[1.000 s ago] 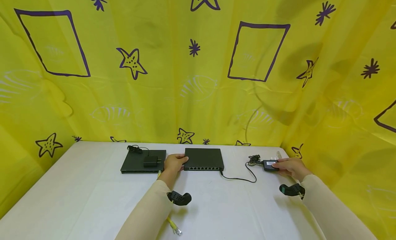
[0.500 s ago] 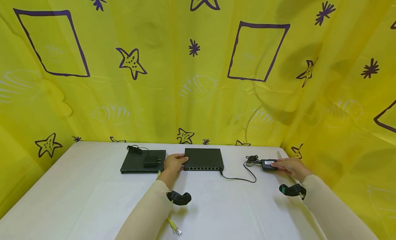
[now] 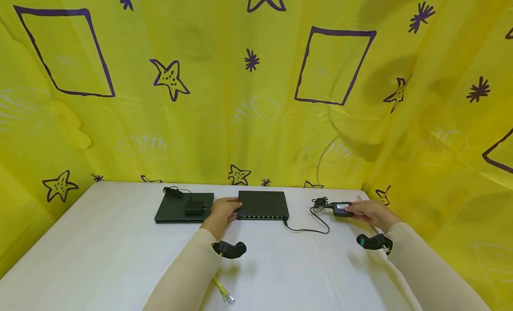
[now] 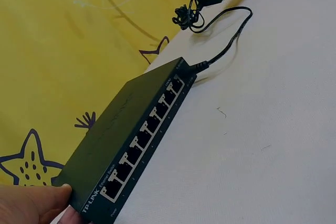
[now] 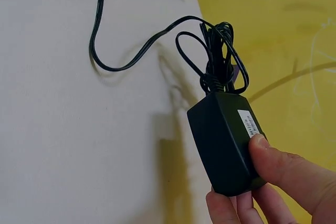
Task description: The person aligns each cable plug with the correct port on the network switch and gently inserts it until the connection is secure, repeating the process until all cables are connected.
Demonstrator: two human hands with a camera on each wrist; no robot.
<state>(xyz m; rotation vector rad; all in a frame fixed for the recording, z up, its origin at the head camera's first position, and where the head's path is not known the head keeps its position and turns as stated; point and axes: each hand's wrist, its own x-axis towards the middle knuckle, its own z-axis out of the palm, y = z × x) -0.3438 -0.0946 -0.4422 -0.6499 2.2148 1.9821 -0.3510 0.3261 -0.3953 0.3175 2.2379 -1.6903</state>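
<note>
My left hand [image 3: 224, 210] grips the left end of a black TP-LINK Ethernet switch [image 3: 262, 204], thumb on top and fingers beneath. In the left wrist view its row of ports [image 4: 144, 137] faces the table's front, and a power lead [image 4: 231, 38] is plugged in at the right end. That lead runs to a black power adapter [image 5: 223, 140], which my right hand [image 3: 370, 213] pinches between thumb and fingers. A white label shows on the adapter, and its shadow falls on the table. Bundled cord [image 5: 218, 59] hangs together by the adapter's cable end.
Left of my left hand lies a second flat black box [image 3: 170, 208] with another power adapter [image 3: 194, 208] and a coiled cord [image 3: 173, 192] on top. A yellow network cable [image 3: 222, 289] pokes out beneath my left forearm. A yellow patterned curtain [image 3: 208, 124] hangs behind the white table [image 3: 100, 248].
My right hand has moved a little left and up in view with the adapter, bringing the bundled cord along. My left hand keeps its grip on the switch.
</note>
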